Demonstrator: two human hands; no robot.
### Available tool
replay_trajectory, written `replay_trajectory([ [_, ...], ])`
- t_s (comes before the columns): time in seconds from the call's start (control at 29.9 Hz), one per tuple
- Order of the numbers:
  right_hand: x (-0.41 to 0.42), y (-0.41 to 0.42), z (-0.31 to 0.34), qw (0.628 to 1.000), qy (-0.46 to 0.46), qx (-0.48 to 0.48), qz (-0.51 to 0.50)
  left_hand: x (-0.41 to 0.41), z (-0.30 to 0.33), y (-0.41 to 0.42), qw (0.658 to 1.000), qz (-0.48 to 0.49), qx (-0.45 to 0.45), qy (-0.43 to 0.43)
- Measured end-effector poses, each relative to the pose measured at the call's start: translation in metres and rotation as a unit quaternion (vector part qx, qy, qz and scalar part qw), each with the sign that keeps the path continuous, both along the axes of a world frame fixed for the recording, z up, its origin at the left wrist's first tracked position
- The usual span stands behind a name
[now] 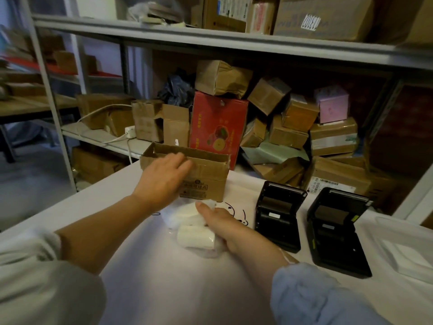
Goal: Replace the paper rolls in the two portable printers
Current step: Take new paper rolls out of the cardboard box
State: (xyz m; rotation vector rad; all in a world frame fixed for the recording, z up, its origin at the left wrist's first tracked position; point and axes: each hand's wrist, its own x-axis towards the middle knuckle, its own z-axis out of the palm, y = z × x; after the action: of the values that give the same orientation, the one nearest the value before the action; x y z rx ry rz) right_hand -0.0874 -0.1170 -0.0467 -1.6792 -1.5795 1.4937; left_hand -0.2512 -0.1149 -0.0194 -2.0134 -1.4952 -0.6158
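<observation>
Two black portable printers stand on the white table with their lids raised: one (pixel 278 219) near the middle and a second (pixel 337 233) to its right. Two white paper rolls lie in clear plastic wrap in front of an open cardboard box (pixel 206 174); the nearer roll (pixel 195 236) is plain to see. My right hand (pixel 220 221) pinches the plastic wrap beside the rolls. My left hand (pixel 164 179) rests flat against the front of the box, fingers spread, holding nothing. The inside of the box is hidden.
A metal shelf rack (pixel 210 41) behind the table is crammed with cardboard boxes, a red carton (pixel 218 127) and a pink box (pixel 331 104). A white power strip (pixel 130 132) with cable sits on the left shelf. A white lid or tray (pixel 403 249) lies at the table's right.
</observation>
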Motion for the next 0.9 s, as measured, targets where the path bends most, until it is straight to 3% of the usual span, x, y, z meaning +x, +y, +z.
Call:
replay_trajectory([
  [0.07, 0.004, 0.000, 0.003, 0.996, 0.067, -0.047, -0.017, 0.022, -0.001, -0.009, 0.984, -0.067, -0.139, -0.086],
  [0.13, 0.011, -0.002, 0.005, 0.985, 0.142, -0.081, -0.056, 0.038, -0.007, -0.006, 0.929, -0.071, -0.332, -0.146],
  [0.23, 0.023, -0.008, 0.003, 0.979, 0.163, -0.078, -0.090, 0.046, -0.011, -0.007, 0.890, -0.063, -0.418, -0.172],
  [0.47, 0.048, -0.012, 0.011, 0.991, 0.060, 0.049, -0.107, 0.032, -0.021, -0.009, 0.923, 0.069, -0.375, -0.052],
  [0.57, 0.062, -0.012, 0.021, 0.988, 0.086, 0.072, -0.106, 0.032, -0.027, -0.010, 0.912, 0.090, -0.395, -0.069],
  [0.7, 0.072, -0.015, 0.026, 0.989, 0.064, 0.107, -0.075, 0.049, -0.016, -0.010, 0.945, 0.049, -0.300, -0.125],
  [0.77, 0.075, -0.016, 0.027, 0.990, 0.043, 0.119, -0.064, 0.061, -0.003, -0.013, 0.916, -0.038, -0.322, -0.235],
  [0.83, 0.077, -0.018, 0.030, 0.989, 0.045, 0.135, -0.048, 0.075, 0.008, -0.020, 0.836, -0.127, -0.409, -0.344],
  [0.9, 0.080, -0.021, 0.034, 0.988, 0.041, 0.147, -0.015, 0.084, 0.012, -0.023, 0.824, -0.151, -0.399, -0.374],
])
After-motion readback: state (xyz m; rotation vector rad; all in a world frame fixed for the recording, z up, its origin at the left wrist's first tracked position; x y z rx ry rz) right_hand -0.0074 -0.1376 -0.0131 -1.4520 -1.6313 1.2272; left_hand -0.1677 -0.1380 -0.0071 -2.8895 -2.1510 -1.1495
